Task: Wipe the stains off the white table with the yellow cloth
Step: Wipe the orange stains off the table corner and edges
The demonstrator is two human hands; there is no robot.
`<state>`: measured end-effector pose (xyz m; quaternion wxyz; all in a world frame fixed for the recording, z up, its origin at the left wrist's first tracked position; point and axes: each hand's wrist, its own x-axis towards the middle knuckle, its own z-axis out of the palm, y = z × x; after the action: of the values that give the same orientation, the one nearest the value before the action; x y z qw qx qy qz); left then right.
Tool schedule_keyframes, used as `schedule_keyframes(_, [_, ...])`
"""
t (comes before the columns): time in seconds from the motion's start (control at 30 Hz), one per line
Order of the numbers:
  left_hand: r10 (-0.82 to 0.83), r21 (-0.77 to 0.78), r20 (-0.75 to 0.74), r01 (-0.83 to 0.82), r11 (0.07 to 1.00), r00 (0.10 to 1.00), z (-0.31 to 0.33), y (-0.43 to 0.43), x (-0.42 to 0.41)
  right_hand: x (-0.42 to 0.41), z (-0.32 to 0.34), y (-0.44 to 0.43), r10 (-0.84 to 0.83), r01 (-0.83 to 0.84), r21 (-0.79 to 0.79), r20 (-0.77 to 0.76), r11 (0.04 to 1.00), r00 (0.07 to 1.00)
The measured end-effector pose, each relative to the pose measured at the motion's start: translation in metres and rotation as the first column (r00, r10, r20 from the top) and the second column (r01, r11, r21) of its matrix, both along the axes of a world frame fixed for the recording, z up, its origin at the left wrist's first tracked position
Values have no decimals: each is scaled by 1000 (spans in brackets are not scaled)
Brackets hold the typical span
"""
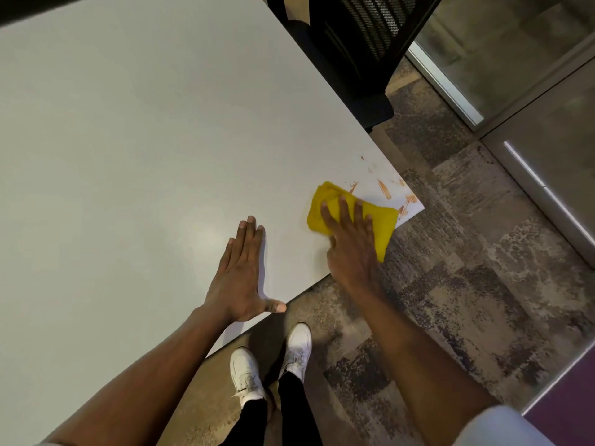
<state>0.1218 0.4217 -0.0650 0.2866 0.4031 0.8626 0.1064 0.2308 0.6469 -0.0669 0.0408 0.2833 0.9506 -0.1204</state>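
Observation:
The white table [145, 140] fills the left and middle of the view. Near its right corner lies a folded yellow cloth [383, 223], partly hanging over the near edge. My right hand [349, 236] presses flat on the cloth with fingers spread. Orange-brown stains [384, 189] streak the table just beyond the cloth, up to the corner. My left hand [240, 275] rests flat on the table to the left of the cloth, fingers together and thumb out at the edge, holding nothing.
A black mesh office chair [363, 49] stands at the table's far right side. Patterned carpet [467, 252] covers the floor to the right. My feet in white shoes [273, 365] stand at the table's near edge. A glass wall with metal frame [515, 75] runs at the right.

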Motion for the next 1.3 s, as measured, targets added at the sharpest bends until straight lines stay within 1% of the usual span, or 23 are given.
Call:
schedule_keyframes(0.07, [0,2,-3,0,1000,1000,0,0,1,-27,1,-5,-16,16,-23,0,1000,1000])
schedule_keyframes(0.13, [2,3,-10,-2,1000,1000,3,1,1,-34,1,-23,49,-52,-56,-47,997,998])
schedule_keyframes(0.2, [-8,-15,-40,8,1000,999,8,2,2,-16,0,-44,123,-127,-38,-80,991,989])
schedule_keyframes(0.27, [-9,-40,-75,6,999,997,15,4,3,10,1,-54,151,-153,-23,-65,988,986])
schedule_keyframes(0.33, [19,-28,-103,-22,999,995,22,10,2,33,2,-49,125,-126,-13,-35,992,991])
schedule_keyframes(0.4, [58,-5,-107,-59,998,993,26,22,-3,37,4,-32,71,-71,-5,2,997,997])
schedule_keyframes(0.5, [30,-33,-93,-33,999,995,24,41,-13,6,4,-2,-61,61,-6,12,998,998])
schedule_keyframes(0.57, [-4,-74,-85,-3,997,996,17,48,-16,-23,5,6,-83,83,-12,23,996,996])
schedule_keyframes(0.6, [-10,-77,-85,4,997,996,13,48,-16,-32,4,5,-64,64,-9,17,998,998])
schedule_keyframes(0.67, [0,-62,-77,-5,998,997,8,47,-15,-34,3,-6,30,-30,-15,-14,999,999])
schedule_keyframes(0.73, [-4,-52,-73,0,999,997,5,45,-15,-14,3,-21,137,-137,-12,-46,990,990])
schedule_keyframes(0.8, [-6,-48,-64,3,999,998,4,47,-16,13,2,-27,181,-183,-23,-59,983,982])
schedule_keyframes(0.9, [-8,-61,-57,4,998,998,4,48,-16,26,1,-14,131,-132,-21,-27,991,991])
schedule_keyframes(1.0, [-3,-78,-67,-2,997,998,4,48,-16,-8,2,4,15,-15,-10,-18,1000,1000])
schedule_keyframes(1.1, [3,-71,-77,-8,997,997,1,49,-15,-43,4,6,-27,25,-41,-49,999,998])
schedule_keyframes(1.2, [6,-52,-78,-10,999,997,-1,47,-16,-38,5,-13,94,-98,-49,-66,994,993])
schedule_keyframes(1.27, [6,-45,-80,-10,999,997,-2,47,-16,-13,6,-23,177,-181,-59,-74,982,981])
schedule_keyframes(1.3, [3,-43,-77,-7,999,997,-1,47,-16,0,6,-26,183,-189,-76,-75,979,980])
